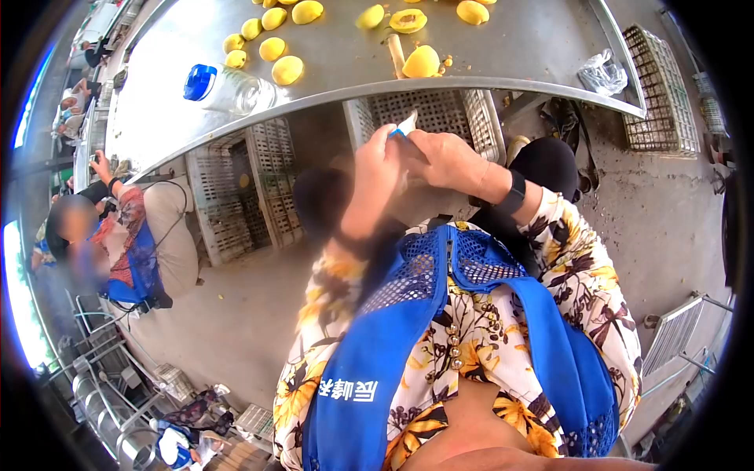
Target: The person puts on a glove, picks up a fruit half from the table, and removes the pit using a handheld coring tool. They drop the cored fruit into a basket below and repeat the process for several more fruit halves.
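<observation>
Just below the table's near edge, my left hand [377,169] and my right hand [452,157] are close together in front of my lap. Both have their fingers closed. Between them pokes up a small pale, pointed piece [408,122] with a bit of bright blue at its base; its kind cannot be made out. Motion blurs the left hand and forearm. A dark band circles my right wrist. Nearest on the table are a whole yellow fruit [422,62], a short light-brown stick-like piece [396,55] and a cut-open yellow fruit [408,20].
Several yellow fruits [287,70] lie on the metal table [338,96]. A blue-capped clear bottle [228,88] lies on its side there; a crumpled plastic bag [603,74] sits right. Plastic crates [216,200] stand below and beside the table [664,94]. Another person [129,243] sits at left.
</observation>
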`<state>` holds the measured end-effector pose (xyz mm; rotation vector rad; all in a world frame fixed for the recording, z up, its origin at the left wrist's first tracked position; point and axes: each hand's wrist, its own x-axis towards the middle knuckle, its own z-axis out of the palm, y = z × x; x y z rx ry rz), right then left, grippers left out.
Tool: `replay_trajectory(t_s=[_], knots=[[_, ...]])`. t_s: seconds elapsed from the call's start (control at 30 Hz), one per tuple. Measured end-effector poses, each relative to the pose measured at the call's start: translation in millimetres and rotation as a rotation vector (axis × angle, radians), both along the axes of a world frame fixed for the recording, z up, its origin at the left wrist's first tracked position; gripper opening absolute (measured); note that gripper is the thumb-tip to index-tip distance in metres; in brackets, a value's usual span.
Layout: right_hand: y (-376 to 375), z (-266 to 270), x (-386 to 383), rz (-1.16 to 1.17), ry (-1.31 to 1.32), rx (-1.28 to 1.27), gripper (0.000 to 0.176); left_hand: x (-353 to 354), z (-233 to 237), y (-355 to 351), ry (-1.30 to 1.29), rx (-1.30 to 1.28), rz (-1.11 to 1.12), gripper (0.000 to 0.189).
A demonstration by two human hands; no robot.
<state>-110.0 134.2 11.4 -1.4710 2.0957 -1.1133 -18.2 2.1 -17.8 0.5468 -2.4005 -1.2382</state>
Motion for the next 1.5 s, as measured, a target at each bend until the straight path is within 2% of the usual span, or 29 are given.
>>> replay_trajectory(t_s=[0.03, 0.1, 0.23, 0.27, 0.37, 0.4, 0.5, 0.53, 0.57, 0.63, 0.67, 0.77, 0.83, 0.9, 1.0, 1.07, 1.13, 1.3, 1.33, 1.37, 1.43, 1.47, 1.5], knots=[[0.1, -2.6, 3.2, -0.002, 0.003, 0.015, 0.032, 3.1, -1.1, 1.0, -0.053, -0.011, -0.012, 0.022], [0.3, -10.8, 12.0, -0.092, -0.154, -0.033, 0.026, 9.8, -2.7, 4.0, -0.157, -0.033, -0.039, 0.023], [2.7, -16.1, 14.9, -0.115, -0.315, 0.028, 0.023, 18.0, -14.8, 1.5, -0.059, -0.082, -0.115, 0.026], [4.2, -20.9, 13.0, -0.102, -0.345, 0.057, 0.025, 20.5, -13.8, 1.7, -0.119, -0.059, -0.140, 0.029], [5.7, -22.6, 13.5, -0.159, -0.289, 0.150, 0.025, 24.1, -9.1, 5.9, -0.126, 0.005, -0.163, 0.033], [1.7, -25.2, 15.5, -0.225, -0.252, 0.093, 0.025, 23.6, -7.2, 6.2, -0.054, -0.091, -0.161, 0.032], [2.2, -17.4, 14.1, -0.217, -0.245, 0.224, 0.023, 26.9, -1.4, 5.7, 0.167, -0.378, -0.154, 0.033], [2.3, -21.3, 15.7, -0.246, -0.280, 0.155, 0.022, 27.9, 0.8, 2.8, 0.208, -0.467, -0.235, 0.033], [2.5, -18.3, 14.4, -0.202, -0.165, 0.144, 0.022, 30.8, 6.0, 2.3, 0.133, -0.526, -0.294, 0.031], [-1.7, -23.1, 16.7, -0.301, -0.152, -0.011, 0.033, 34.4, 20.6, 4.9, -0.026, -0.639, -0.403, 0.028], [0.0, -21.8, 16.9, -0.313, -0.278, 0.164, 0.025, 35.4, 12.5, 4.2, -0.038, -0.638, -0.412, 0.024], [0.0, -54.4, 16.3, -0.356, -0.194, 0.020, 0.023, 36.5, 2.9, 3.6, 0.036, -0.928, -0.441, 0.019], [0.0, -42.6, 18.8, -0.348, -0.252, -0.009, 0.020, 38.8, 22.7, 11.0, 0.087, -0.944, -0.608, 0.021], [-0.6, -50.9, 19.6, -0.350, -0.174, 0.081, 0.019, 33.5, 19.4, 9.8, 0.203, -1.054, -0.677, 0.020], [-0.6, -51.6, 14.1, -0.328, -0.168, 0.085, 0.022, 30.3, 16.8, 6.8, 0.181, -1.021, -0.939, 0.018], [0.5, -44.4, 14.8, -0.267, -0.083, 0.054, 0.023, 30.6, -19.1, 5.2, 0.109, -0.761, -0.983, 0.015], [-0.1, -51.9, 20.3, -0.284, 0.012, 0.073, 0.023, 32.7, 9.5, 2.0, 0.009, -0.773, -0.963, 0.011], [3.5, -47.0, 30.6, -0.226, 0.094, 0.018, 0.022, 34.3, -8.0, -2.9, -0.375, 0.014, -0.562, 0.022], [2.0, -45.1, 32.3, -0.193, 0.152, 0.087, 0.020, 33.8, -5.1, -3.4, -0.408, 0.185, -0.481, 0.024], [4.1, -41.0, 35.4, -0.166, 0.141, 0.066, 0.019, 34.6, -2.9, -4.2, -0.439, 0.358, -0.394, 0.025], [2.6, 9.4, 42.5, -0.112, 0.120, 0.019, 0.017, 40.9, -30.4, -14.6, -0.256, 0.557, -0.456, 0.025], [0.9, 13.3, 43.5, -0.105, 0.101, 0.028, 0.016, 41.8, -52.6, -17.4, -0.250, 0.649, -0.428, 0.025], [-1.0, 7.7, 42.1, -0.067, 0.109, 0.039, 0.016, 42.0, -51.8, -12.0, -0.277, 0.611, -0.434, 0.024]])
